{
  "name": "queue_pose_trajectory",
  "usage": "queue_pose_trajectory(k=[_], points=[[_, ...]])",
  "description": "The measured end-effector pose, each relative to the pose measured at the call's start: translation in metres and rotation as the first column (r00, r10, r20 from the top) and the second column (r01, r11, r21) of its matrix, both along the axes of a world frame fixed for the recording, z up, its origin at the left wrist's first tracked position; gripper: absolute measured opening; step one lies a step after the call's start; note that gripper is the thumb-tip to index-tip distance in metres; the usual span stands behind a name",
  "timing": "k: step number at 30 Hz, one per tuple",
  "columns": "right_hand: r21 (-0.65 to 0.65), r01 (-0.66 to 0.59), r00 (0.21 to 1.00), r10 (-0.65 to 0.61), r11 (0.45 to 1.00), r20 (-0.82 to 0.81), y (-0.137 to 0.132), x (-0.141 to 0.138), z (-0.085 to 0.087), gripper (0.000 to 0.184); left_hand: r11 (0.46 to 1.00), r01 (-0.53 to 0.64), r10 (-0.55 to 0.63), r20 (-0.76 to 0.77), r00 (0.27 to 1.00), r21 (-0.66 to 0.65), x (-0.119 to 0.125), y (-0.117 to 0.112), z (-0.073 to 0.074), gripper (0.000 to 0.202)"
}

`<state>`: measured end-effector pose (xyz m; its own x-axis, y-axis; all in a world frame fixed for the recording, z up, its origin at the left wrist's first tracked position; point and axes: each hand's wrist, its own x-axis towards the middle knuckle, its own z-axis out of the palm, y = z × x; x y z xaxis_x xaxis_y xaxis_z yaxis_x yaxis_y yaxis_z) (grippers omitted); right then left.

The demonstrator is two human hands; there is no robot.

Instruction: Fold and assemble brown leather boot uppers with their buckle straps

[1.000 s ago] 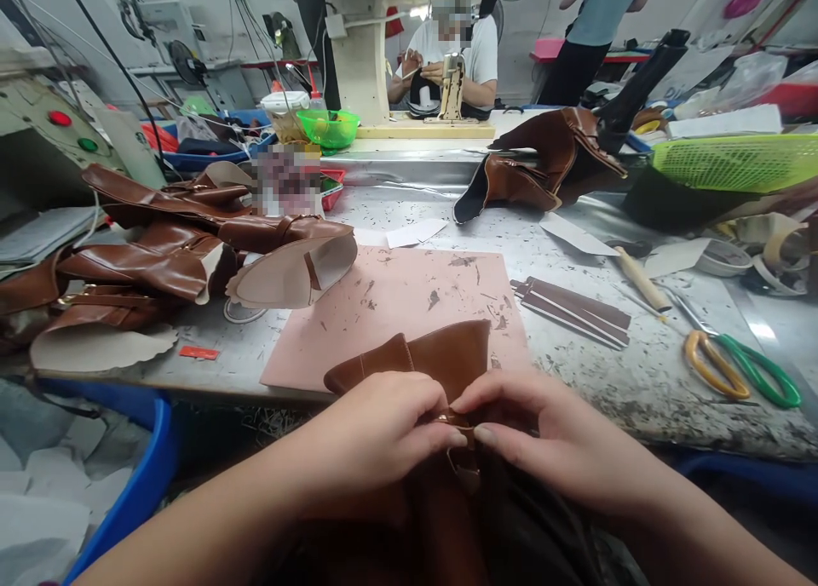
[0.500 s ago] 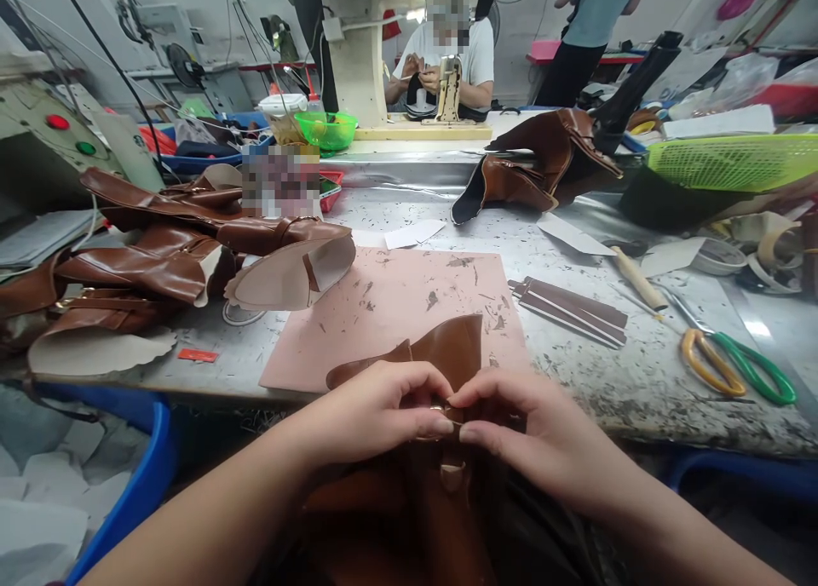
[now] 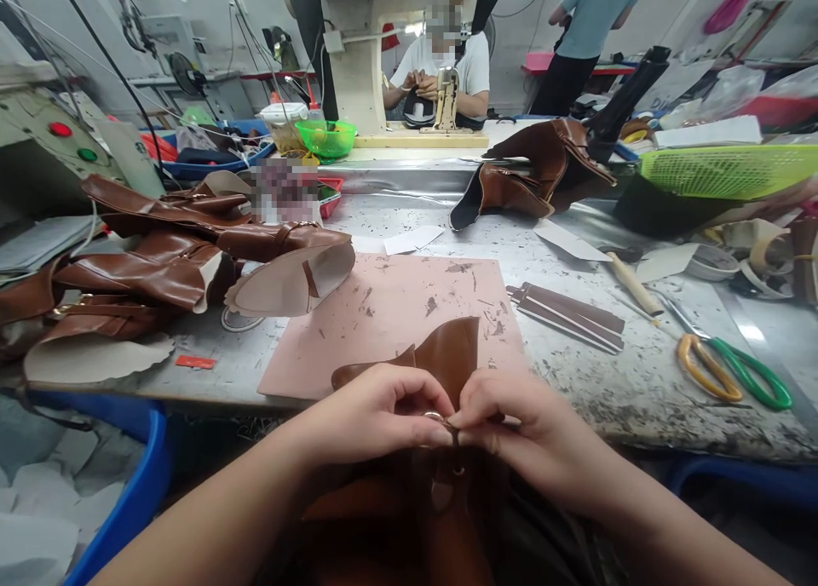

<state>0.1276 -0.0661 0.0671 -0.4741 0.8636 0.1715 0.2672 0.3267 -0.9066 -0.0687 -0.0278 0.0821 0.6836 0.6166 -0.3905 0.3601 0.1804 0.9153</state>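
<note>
A brown leather boot upper (image 3: 451, 347) lies over the table's front edge and hangs down towards my lap. My left hand (image 3: 393, 407) is closed at a metal buckle (image 3: 433, 416), its thumb and fingers pinching a narrow leather strap (image 3: 455, 433). Thumb and forefinger of my right hand (image 3: 521, 407) pinch the same strap, touching my left fingertips. A rounded strap end (image 3: 440, 495) shows just below the hands. My fingers partly hide the buckle and the strap between them.
A pink cutting mat (image 3: 383, 313) lies beneath the upper. More brown boot uppers (image 3: 146, 262) are heaped at left. On the right are dark strips (image 3: 568, 313), an awl (image 3: 632, 284) and scissors (image 3: 709, 364). Blue bins (image 3: 153, 450) stand below the edge. Across the table a person (image 3: 473, 66) works.
My right fingers have curled in closer over the strap, and the buckle has tilted under my left fingers. The view has shifted slightly.
</note>
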Motion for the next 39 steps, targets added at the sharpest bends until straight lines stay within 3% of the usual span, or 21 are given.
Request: queue_pose_trajectory(k=[4, 9, 17, 25, 28, 30, 33, 36, 37, 39], points=[[-0.095, 0.077, 0.996, -0.072, 0.993, 0.049, -0.003, 0.0, 0.003, 0.016, 0.995, -0.081, 0.085, 0.054, 0.995, -0.066, 0.001, -0.003, -0.002, 0.014], [-0.21, 0.053, 0.96, 0.008, 0.976, 0.28, -0.003, 0.002, 0.012, 0.007, 0.991, -0.119, 0.125, 0.09, 0.988, -0.061, 0.004, -0.009, -0.001, 0.012], [-0.253, 0.116, 0.993, -0.114, 0.96, 0.023, -0.007, -0.008, 0.007, 0.014, 0.994, -0.104, 0.103, -0.012, 0.995, -0.04, 0.001, -0.006, 0.004, 0.022], [-0.02, 0.002, 0.993, 0.0, 1.0, 0.117, -0.001, -0.003, 0.008, 0.019, 0.999, -0.026, 0.025, -0.049, 0.998, -0.024, -0.001, 0.002, 0.002, 0.016], [0.046, 0.042, 0.99, -0.048, 0.998, 0.136, -0.004, -0.004, 0.006, 0.016, 0.993, -0.078, 0.08, 0.023, 0.997, -0.085, -0.001, 0.003, -0.001, 0.018], [0.175, 0.049, 0.989, -0.072, 0.983, 0.131, -0.008, -0.005, 0.005, 0.018, 0.974, -0.144, 0.162, 0.095, 0.982, -0.174, 0.0, 0.002, -0.003, 0.023], [0.462, -0.033, 0.981, -0.06, 0.886, 0.185, -0.012, -0.008, 0.004, 0.022, 0.936, -0.193, 0.252, 0.176, 0.952, -0.296, 0.002, 0.001, -0.005, 0.034], [0.705, -0.098, 0.964, -0.109, 0.702, 0.242, -0.015, -0.012, 0.0, 0.016, 0.921, -0.21, 0.285, 0.198, 0.938, -0.329, 0.005, 0.001, -0.005, 0.039], [0.753, -0.114, 0.963, -0.114, 0.648, 0.244, -0.015, -0.014, -0.002, 0.01, 0.919, -0.216, 0.292, 0.199, 0.936, -0.331, 0.006, 0.001, -0.005, 0.04], [0.793, -0.119, 0.968, -0.109, 0.597, 0.227, -0.017, -0.019, -0.007, 0.009, 0.919, -0.224, 0.296, 0.191, 0.936, -0.326, 0.008, 0.002, -0.004, 0.04]])
